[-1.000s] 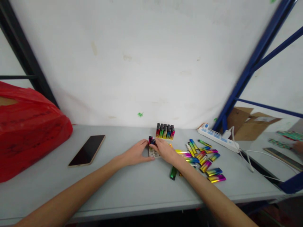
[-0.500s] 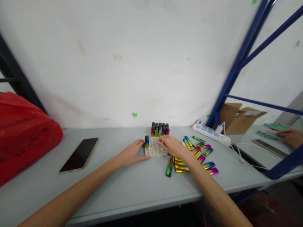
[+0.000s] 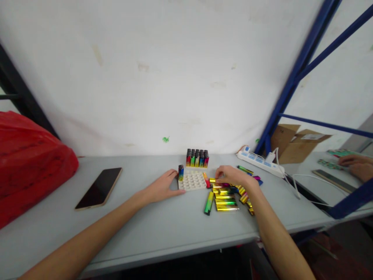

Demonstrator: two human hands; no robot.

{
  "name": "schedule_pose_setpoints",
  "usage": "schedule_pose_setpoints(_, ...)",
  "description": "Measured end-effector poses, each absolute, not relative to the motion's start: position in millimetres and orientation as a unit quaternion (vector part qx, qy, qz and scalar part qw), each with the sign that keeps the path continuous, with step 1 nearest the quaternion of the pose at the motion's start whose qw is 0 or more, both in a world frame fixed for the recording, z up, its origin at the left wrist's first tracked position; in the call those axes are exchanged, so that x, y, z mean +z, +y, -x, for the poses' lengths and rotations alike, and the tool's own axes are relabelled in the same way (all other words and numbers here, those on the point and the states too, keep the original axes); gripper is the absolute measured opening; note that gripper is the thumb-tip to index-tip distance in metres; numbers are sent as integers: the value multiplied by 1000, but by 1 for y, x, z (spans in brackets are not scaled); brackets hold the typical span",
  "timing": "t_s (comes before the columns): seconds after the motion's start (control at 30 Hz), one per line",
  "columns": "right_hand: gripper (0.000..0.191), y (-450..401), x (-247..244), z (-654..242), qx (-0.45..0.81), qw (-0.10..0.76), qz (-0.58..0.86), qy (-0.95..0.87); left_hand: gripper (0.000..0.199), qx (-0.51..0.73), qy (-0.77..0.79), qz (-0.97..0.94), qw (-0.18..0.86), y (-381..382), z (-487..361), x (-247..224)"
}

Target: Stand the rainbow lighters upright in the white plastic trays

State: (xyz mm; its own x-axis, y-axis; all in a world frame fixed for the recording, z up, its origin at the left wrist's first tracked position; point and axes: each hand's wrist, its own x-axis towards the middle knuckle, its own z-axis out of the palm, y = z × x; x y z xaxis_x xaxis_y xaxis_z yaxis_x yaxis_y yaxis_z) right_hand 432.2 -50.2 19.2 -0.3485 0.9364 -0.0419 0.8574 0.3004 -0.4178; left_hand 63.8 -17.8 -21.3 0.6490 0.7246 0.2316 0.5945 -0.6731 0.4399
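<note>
My left hand [image 3: 161,187] holds the left side of a white tray [image 3: 192,182] with rows of holes, thumb at the near edge, fingers at the far corner. Upright in that corner stands a blue lighter [image 3: 181,173] with a black top. My right hand [image 3: 233,175] is over the loose pile, its curled fingertips on a gold lighter [image 3: 213,180]; their undersides are hidden. More gold lighters [image 3: 225,202] lie side by side below it. A green-yellow lighter [image 3: 208,203] lies apart nearer me, and a red-yellow lighter [image 3: 206,180] lies against the tray's right edge.
Behind the tray, a block of upright lighters [image 3: 197,158] stands near the wall. A phone [image 3: 99,188] and a red bag [image 3: 35,167] are on the left. At right are a power strip [image 3: 260,163], a cardboard box [image 3: 298,144], blue shelf posts [image 3: 291,85] and another person's hands [image 3: 358,165].
My right hand has moved right, from above the tray to the loose lighters, uncovering the tray's holes. My left hand stays at the tray's left side.
</note>
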Motion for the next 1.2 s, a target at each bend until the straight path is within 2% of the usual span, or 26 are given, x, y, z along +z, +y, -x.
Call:
schedule_pose_setpoints(0.13, 17, -47, 14, -430, 151, 141, 575, -791, 81, 185, 373, -897, 153, -17, -64, -23)
schedule_pose_setpoints(0.33, 32, -44, 14, -415, 139, 310, 521, -783, 80, 203, 367, -894, 156, -16, -63, -25)
schedule_pose_setpoints(0.47, 46, -40, 13, -390, 195, 449, 475, -731, 78, 211, 361, -895, 154, -17, -64, -24)
schedule_pose_setpoints(0.6, 63, -32, 15, -363, 275, 525, 449, -669, 75, 216, 351, -898, 156, -16, -64, -26)
schedule_pose_setpoints(0.67, 70, -30, 20, -351, 300, 532, 447, -653, 73, 221, 344, -899, 156, -16, -63, -28)
schedule_pose_setpoints(0.73, 72, -32, 27, -338, 345, 504, 437, -661, 72, 222, 338, -901, 154, -16, -63, -28)
schedule_pose_setpoints(0.83, 68, -37, 37, -320, 427, 438, 393, -686, 73, 222, 334, -904, 149, -16, -64, -28)
schedule_pose_setpoints(0.9, 65, -37, 37, -311, 448, 429, 372, -690, 73, 222, 337, -903, 149, -17, -64, -27)
schedule_pose_setpoints(1.0, 66, -33, 24, -301, 412, 450, 394, -687, 72, 219, 336, -903, 153, -19, -65, -24)
schedule_pose_setpoints(1.2, 69, -30, -6, -296, 243, 446, 511, -694, 71, 213, 343, -902, 154, -20, -66, -23)
